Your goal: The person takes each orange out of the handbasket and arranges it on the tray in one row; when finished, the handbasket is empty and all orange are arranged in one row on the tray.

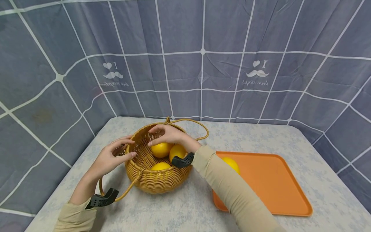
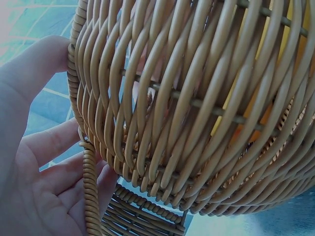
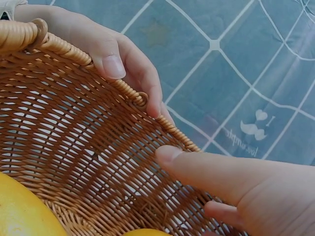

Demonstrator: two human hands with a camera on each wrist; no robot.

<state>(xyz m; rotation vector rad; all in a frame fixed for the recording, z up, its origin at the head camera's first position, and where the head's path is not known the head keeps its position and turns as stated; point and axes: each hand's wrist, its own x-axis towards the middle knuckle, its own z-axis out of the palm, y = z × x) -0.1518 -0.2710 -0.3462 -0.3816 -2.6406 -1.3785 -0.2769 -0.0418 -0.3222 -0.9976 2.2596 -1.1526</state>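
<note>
A round wicker basket (image 1: 157, 180) stands on the table with three oranges in it, one orange (image 1: 161, 150) right below my right hand. At the basket's left side my left hand (image 1: 111, 158) holds the rim, its thumb and fingertips at the woven edge in the left wrist view. My right hand (image 1: 169, 135) reaches over the basket's right side, fingers loosely curved and holding nothing. In the right wrist view its thumb (image 3: 170, 155) hovers over the basket's inside, across from the left hand (image 3: 133, 64).
To the right lies an orange tray (image 1: 269, 183). Another orange (image 1: 232, 164) sits at its left end, partly behind my right sleeve. Two wicker handles hang outward from the basket, one handle (image 1: 203, 125) at the back right. A grey checked curtain (image 1: 185, 71) surrounds the table.
</note>
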